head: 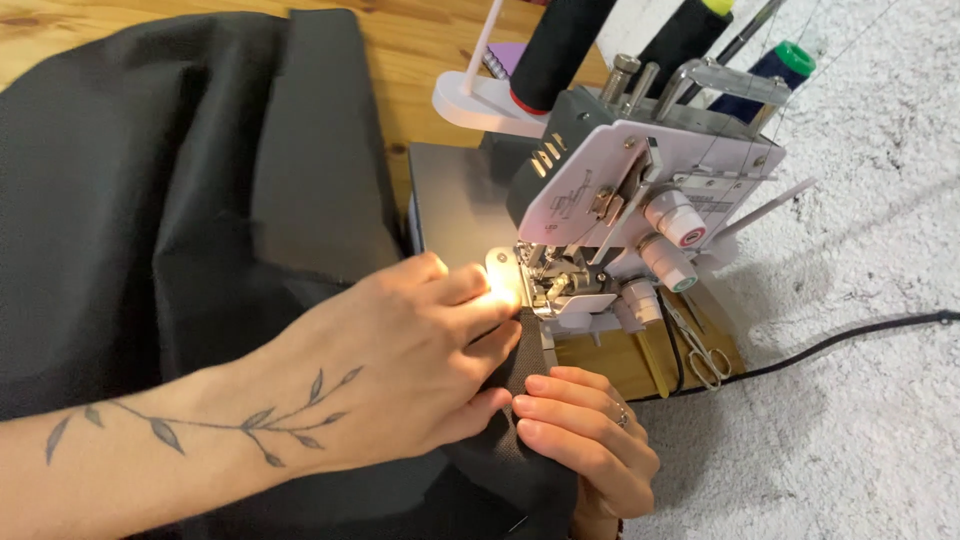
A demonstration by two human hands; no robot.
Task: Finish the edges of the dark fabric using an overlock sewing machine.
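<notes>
Dark grey fabric (pixel 200 200), spread over the wooden table (pixel 420 40), with its edge under the presser foot of the white overlock machine (pixel 640 190): left hand (pixel 400 370) flat on the cloth, right hand (pixel 585 435) pinching the edge; small scissors (pixel 705 355) beside the machine.

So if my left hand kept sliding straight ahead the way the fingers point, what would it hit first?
Most likely the presser foot of the sewing machine; the left hand fingertips already sit just short of it on the dark fabric.
</notes>
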